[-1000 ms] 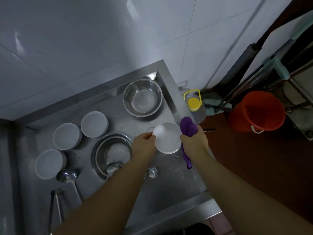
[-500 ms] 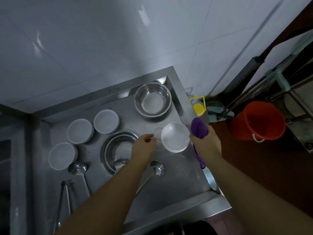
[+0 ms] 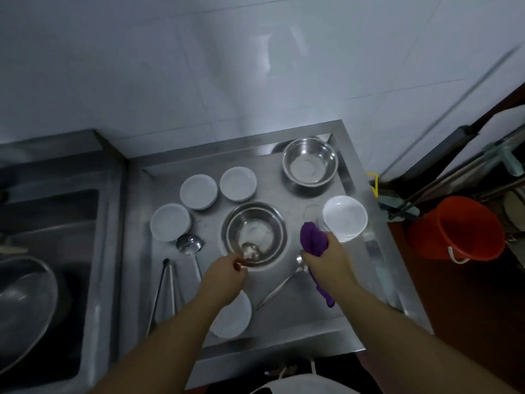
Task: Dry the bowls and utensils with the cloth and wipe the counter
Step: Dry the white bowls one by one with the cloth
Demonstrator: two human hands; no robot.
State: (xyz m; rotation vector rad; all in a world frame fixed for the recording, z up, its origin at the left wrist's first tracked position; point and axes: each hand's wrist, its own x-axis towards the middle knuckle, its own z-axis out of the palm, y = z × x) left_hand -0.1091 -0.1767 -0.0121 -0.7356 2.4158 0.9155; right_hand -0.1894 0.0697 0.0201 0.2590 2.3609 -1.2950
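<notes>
My right hand (image 3: 331, 264) grips a bunched purple cloth (image 3: 312, 240) just left of a white bowl (image 3: 345, 217), which stands on the steel counter (image 3: 287, 314) near its right edge. My left hand (image 3: 224, 277) is at the near rim of the middle steel bowl (image 3: 254, 233), and its fingertips pinch the handle of a spoon (image 3: 250, 251) lying inside. Three white bowls (image 3: 199, 191) lie upside down at the back left. A ladle (image 3: 189, 244), tongs (image 3: 164, 285) and a long spoon (image 3: 284, 282) lie on the counter. Another white bowl (image 3: 234, 317) is partly hidden under my left forearm.
A second steel bowl (image 3: 309, 162) stands in the back right corner. A sink (image 3: 54, 251) on the left holds a large steel bowl (image 3: 22, 300). An orange bucket (image 3: 454, 228) stands on the floor to the right, with mop handles behind it.
Both hands held the white bowl before; now it stands on the counter at the right. My left hand has gone down to the spoon in the middle steel bowl.
</notes>
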